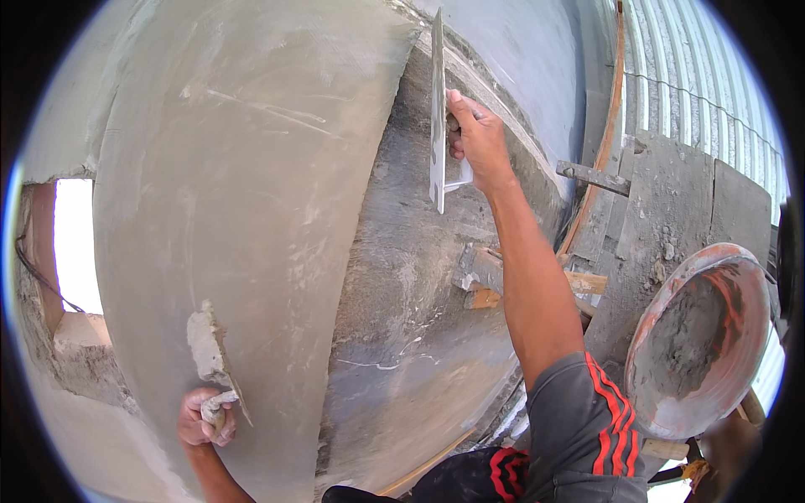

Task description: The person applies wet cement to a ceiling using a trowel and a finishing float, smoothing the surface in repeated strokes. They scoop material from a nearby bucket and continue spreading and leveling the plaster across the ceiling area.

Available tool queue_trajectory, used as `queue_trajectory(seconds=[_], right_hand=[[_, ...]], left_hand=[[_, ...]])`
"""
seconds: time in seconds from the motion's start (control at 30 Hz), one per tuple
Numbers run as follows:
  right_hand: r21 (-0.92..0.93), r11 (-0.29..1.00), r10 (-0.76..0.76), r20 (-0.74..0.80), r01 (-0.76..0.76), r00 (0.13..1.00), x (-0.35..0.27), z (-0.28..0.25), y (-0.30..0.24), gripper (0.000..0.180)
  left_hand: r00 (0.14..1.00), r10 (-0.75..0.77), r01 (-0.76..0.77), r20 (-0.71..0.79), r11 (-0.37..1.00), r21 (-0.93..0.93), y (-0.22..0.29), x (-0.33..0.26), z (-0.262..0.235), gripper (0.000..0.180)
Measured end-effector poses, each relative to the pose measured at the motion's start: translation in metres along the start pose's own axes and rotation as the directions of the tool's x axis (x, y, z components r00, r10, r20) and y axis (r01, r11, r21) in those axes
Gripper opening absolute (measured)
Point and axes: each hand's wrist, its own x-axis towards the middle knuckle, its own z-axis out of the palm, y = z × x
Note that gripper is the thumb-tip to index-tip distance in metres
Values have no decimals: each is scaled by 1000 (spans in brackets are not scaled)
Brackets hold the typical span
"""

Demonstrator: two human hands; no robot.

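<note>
My right hand (476,132) grips the handle of a long flat steel trowel (437,109), held edge-on against the rough grey wall (411,277) near the top. My left hand (204,417) is low at the left, closed on the handle of a small trowel (211,352) loaded with wet grey mortar. That small trowel rests against the smooth, freshly plastered column face (235,193).
An orange-rimmed pan with grey mortar (696,335) stands at the right on dusty boards (671,210). Wooden blocks (482,281) stick out of the wall beside my right forearm. A bright window opening (75,247) is at the left. Corrugated metal sheeting (713,75) is at top right.
</note>
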Motion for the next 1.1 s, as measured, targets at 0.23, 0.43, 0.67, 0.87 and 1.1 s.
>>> queue_trajectory(seconds=[0.23, 0.43, 0.67, 0.87, 1.1], right_hand=[[-134, 991, 16, 2, -15, 1000, 11, 5, -8, 41], [-274, 961, -29, 14, 31, 999, -3, 7, -18, 48], [-228, 972, -48, 66, 62, 997, -19, -1, -12, 52], [-50, 998, 38, 79, -34, 996, 3, -8, -2, 45], [389, 917, 51, 115, -93, 992, -4, 10, 29, 50]], left_hand=[[999, -25, 25, 26, 1000, -9, 3, 4, 6, 60], [999, -29, 29, 22, 1000, 7, 5, 4, 10, 60], [1000, -22, 21, 23, 999, 28, 4, 4, 8, 61], [1000, -19, 19, 14, 1000, 23, 4, 0, 5, 62], [1000, -26, 26, -5, 999, 29, 4, 3, 8, 63]])
